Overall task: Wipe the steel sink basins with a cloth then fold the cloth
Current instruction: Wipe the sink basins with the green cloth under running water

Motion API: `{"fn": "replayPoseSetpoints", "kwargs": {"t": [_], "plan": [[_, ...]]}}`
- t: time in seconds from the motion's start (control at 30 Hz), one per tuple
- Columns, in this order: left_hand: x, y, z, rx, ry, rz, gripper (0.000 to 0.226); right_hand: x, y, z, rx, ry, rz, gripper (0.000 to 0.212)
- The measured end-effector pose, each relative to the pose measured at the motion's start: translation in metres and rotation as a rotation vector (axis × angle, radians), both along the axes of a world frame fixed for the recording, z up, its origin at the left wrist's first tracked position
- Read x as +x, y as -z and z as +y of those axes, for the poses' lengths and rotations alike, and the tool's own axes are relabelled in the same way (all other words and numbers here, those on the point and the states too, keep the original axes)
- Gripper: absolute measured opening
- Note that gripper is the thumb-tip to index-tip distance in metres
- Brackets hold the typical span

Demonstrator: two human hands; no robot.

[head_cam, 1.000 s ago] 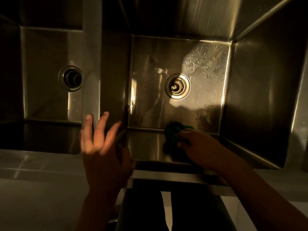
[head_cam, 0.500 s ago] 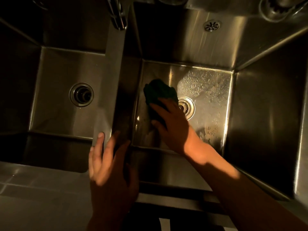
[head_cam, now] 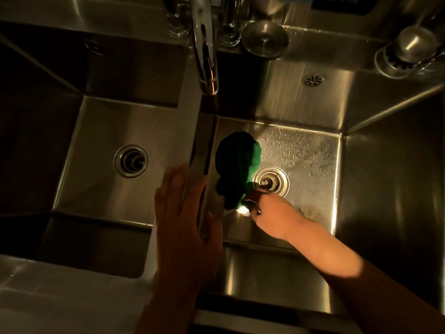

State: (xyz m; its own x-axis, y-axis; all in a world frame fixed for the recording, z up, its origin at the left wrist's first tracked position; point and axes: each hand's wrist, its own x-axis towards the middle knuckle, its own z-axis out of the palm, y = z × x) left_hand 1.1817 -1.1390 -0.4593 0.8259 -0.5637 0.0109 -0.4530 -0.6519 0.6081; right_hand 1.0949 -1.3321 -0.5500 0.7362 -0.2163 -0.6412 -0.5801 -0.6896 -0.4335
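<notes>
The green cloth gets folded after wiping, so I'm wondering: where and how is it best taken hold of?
Probably take the cloth by its far, rounded end, which lies free on the right basin floor beside the drain. The right hand grips the near end, so the left hand, flat on the divider, could reach over from the left.
</notes>
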Motion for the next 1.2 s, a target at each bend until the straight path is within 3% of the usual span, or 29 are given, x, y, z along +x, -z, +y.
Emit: {"fn": "replayPoseSetpoints", "kwargs": {"t": [0.27, 0.43, 0.6, 0.7, 0.83, 0.9, 1.0, 1.07, 1.13, 1.2], "plan": [[0.070, 0.015, -0.040, 0.072, 0.099, -0.107, 0.065, 0.027, 0.031, -0.004, -0.020, -0.067, -0.125, 0.035], [0.076, 0.029, -0.025, 0.149, 0.222, -0.206, 0.071, 0.045, 0.073, -0.008, -0.233, -0.053, -0.272, 0.061], [0.076, 0.034, -0.023, 0.127, 0.187, -0.215, 0.075, 0.057, 0.110, -0.010, -0.272, -0.076, -0.229, 0.080], [0.076, 0.033, -0.026, 0.112, 0.182, -0.224, 0.078, 0.069, 0.122, 0.006, -0.223, 0.020, -0.230, 0.082], [0.076, 0.030, -0.027, 0.148, 0.201, -0.238, 0.080, 0.080, 0.127, 0.043, -0.114, 0.338, -0.516, 0.067], [0.075, 0.029, -0.027, 0.163, 0.213, -0.234, 0.081, 0.077, 0.131, 0.054, -0.101, 0.297, -0.563, 0.061], [0.073, 0.025, -0.026, 0.172, 0.206, -0.219, 0.080, 0.066, 0.137, 0.060, -0.075, 0.198, -0.565, 0.070], [0.073, 0.022, -0.027, 0.171, 0.217, -0.193, 0.078, 0.063, 0.142, 0.052, -0.090, 0.031, -0.487, 0.075], [0.073, 0.018, -0.027, 0.176, 0.225, -0.165, 0.076, 0.063, 0.139, 0.044, -0.180, -0.192, -0.282, 0.085], [0.073, 0.014, -0.026, 0.192, 0.226, -0.143, 0.074, 0.057, 0.138, 0.046, -0.225, -0.246, -0.183, 0.090]]}}
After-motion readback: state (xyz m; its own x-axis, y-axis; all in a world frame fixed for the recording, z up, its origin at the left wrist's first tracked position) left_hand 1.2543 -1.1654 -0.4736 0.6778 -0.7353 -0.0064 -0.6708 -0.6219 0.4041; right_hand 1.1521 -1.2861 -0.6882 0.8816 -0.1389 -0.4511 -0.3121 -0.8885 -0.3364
